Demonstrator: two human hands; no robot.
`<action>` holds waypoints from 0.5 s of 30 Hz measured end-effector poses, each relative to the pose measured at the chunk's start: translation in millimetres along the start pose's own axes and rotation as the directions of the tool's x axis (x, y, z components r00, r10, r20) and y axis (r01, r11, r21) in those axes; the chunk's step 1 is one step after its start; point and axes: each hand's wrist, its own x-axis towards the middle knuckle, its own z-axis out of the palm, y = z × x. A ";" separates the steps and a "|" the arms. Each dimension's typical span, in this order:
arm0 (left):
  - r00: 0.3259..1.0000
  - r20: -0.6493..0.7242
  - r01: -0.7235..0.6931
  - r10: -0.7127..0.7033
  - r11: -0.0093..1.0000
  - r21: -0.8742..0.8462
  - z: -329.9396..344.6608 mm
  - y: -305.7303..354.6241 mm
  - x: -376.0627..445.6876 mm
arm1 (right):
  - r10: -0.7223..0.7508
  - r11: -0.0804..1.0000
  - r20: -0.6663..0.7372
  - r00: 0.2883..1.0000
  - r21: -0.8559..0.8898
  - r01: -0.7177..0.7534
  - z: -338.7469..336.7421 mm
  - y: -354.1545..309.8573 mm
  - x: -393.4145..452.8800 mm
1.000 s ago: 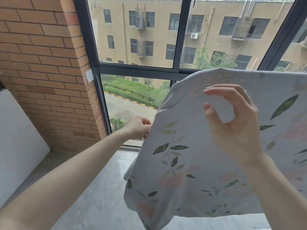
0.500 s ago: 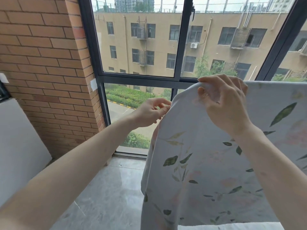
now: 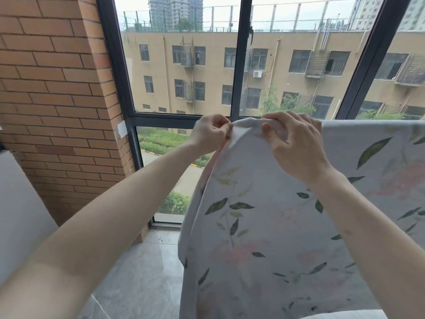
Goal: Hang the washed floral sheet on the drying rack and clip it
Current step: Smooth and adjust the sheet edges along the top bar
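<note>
At the sheet's (image 3: 264,226) top left corner, the fabric is pinched by the left grip (image 3: 210,134) and clutched by the right grip (image 3: 292,139); it should be pulled taut before clipping

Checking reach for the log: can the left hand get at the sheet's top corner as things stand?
Probably yes: the left hand is already at the floral sheet, pinching its top corner, with nothing between; the right hand grips the edge beside it.
</note>
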 end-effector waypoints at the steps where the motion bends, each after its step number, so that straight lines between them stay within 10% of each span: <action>1: 0.990 0.137 0.023 -0.036 0.995 0.098 5.7 -4.3 -1.6 | 0.003 1.000 0.006 1.000 -0.007 -0.003 0.9 0.2 0.5; 5: 0.852 0.505 0.075 -0.137 0.987 0.142 9.5 -6.3 -12.7 | 0.011 1.000 0.012 1.000 -0.009 -0.011 -1.5 6.3 1.7; 15: 0.929 0.369 -0.023 0.034 0.999 -0.035 -16.5 41.8 -14.8 | 0.176 0.984 -0.022 0.984 -0.014 -0.176 -17.1 42.9 7.0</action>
